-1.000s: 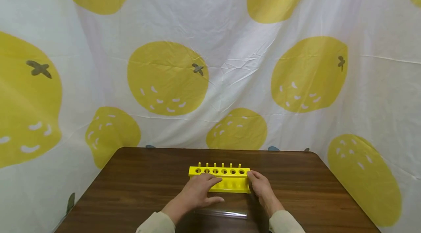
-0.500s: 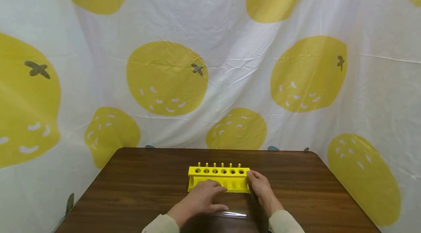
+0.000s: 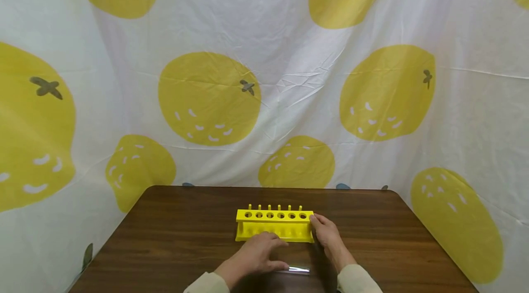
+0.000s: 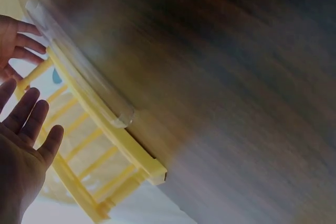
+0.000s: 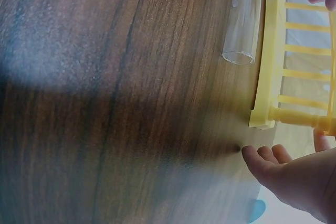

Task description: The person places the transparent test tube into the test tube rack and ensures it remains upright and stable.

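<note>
A yellow test tube rack (image 3: 285, 232) stands on the table, with a row of round holes along its top and upright pegs at its back. My right hand (image 3: 329, 240) pinches the rack's upper right corner, other fingers loosely extended beside the end post. In front of the rack a clear glass test tube (image 3: 299, 271) lies on its side, its open mouth (image 5: 239, 57) toward the right. My left hand (image 3: 258, 255) hovers over the tube's left part, fingers spread and nothing held. From the head, that hand hides part of the tube and the rack's lower front edge.
The dark wood-grain table (image 3: 177, 233) has rounded far corners. Behind it and at both sides hangs a white cloth (image 3: 289, 77) printed with large yellow fruit. No other objects show on the tabletop.
My left hand has come away from the rack's front, moving toward me and slightly right, over the tube. My right hand and the rack have stayed in place.
</note>
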A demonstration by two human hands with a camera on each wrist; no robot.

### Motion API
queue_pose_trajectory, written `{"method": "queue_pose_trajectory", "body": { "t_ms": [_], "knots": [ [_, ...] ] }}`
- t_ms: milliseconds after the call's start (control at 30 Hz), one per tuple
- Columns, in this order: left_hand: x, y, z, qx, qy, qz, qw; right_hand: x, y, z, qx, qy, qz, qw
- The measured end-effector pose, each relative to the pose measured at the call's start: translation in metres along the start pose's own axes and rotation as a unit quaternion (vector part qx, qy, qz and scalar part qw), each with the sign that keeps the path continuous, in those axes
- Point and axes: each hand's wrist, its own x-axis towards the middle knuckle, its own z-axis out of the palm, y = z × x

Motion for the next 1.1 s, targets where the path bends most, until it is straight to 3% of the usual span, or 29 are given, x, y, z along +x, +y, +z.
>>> {"method": "queue_pose_trajectory", "body": {
  "t_ms": [333,733,1100],
  "knots": [
    [0.002,-0.002,0.006,-0.075,-0.023,-0.024,0.9967,0.000,0.000,0.000,0.001,0.000,0.000,1.0000],
    [-0.001,-0.002,0.017,-0.072,0.003,-0.009,0.9973,0.000,0.002,0.001,0.002,0.002,-0.002,1.0000],
    [-0.001,-0.004,0.025,-0.070,0.001,-0.004,0.9976,-0.002,0.000,0.000,0.000,0.000,-0.005,1.0000]
  ]
}}
